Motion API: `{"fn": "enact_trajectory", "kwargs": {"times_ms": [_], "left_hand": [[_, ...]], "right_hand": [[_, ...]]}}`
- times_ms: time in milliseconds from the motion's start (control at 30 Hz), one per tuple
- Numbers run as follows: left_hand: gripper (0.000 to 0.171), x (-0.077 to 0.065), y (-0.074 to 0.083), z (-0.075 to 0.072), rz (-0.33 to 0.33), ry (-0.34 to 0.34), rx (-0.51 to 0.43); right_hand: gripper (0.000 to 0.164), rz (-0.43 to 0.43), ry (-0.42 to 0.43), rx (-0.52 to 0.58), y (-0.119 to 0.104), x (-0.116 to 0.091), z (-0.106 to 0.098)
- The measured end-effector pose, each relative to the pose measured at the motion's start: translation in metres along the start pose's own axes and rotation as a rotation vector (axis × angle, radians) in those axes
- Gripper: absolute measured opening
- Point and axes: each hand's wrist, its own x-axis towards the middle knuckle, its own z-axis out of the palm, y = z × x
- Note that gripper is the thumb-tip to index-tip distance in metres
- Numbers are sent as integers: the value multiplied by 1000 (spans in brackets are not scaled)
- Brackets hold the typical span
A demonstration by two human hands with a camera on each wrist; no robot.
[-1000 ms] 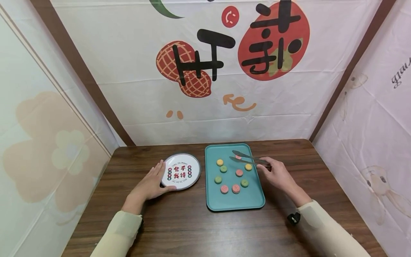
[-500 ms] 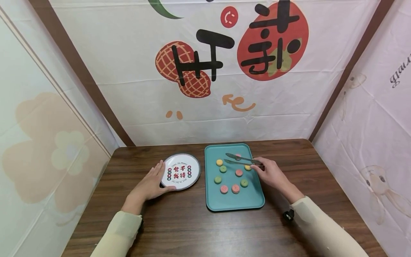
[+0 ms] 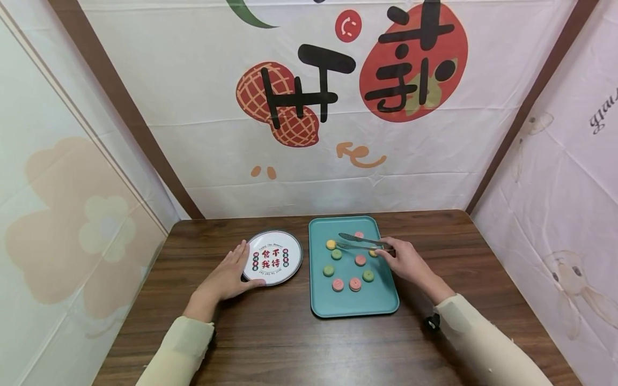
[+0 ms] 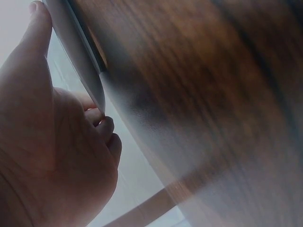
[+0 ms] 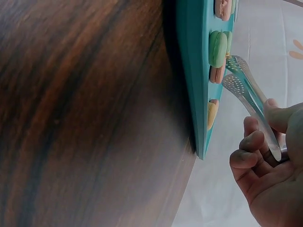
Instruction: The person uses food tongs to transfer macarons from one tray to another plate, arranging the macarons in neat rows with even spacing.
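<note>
My left hand (image 3: 225, 273) rests at the near-left rim of a white plate (image 3: 289, 257) with red lettering, fingers along its left edge and thumb at the near edge. My right hand (image 3: 410, 261) holds metal tongs (image 3: 350, 236) over a teal tray (image 3: 321, 300). The tongs' arms are spread, with nothing between their perforated tips in the right wrist view. One tip comes close to a yellow macaron (image 3: 330, 244), near a green macaron (image 3: 336, 254). A pink macaron (image 3: 359, 235) lies beyond the tongs; another yellow macaron (image 3: 373, 253) is partly hidden beneath them.
Several other pink and green macarons lie on the tray, including a pink one (image 3: 354, 283) toward its near end. Tray and plate stand side by side on a brown wooden table (image 3: 289, 343). Printed white cloth (image 3: 232, 187) rises behind and on both sides.
The right hand and tongs have moved left over the tray, toward the left yellow macaron, mostly in the first half second. The left hand and plate have stayed still.
</note>
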Motion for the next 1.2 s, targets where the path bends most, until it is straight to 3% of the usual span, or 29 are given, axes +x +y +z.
{"fn": "enact_trajectory", "kwargs": {"times_ms": [433, 833, 1200], "left_hand": [[127, 0, 0, 1, -7, -2, 5], [127, -1, 1, -1, -2, 3, 3], [128, -1, 0, 2, -3, 13, 5]], "right_hand": [[33, -36, -50, 16, 0, 3, 5], [37, -19, -79, 26, -4, 6, 10], [38, -41, -70, 15, -4, 7, 13]]}}
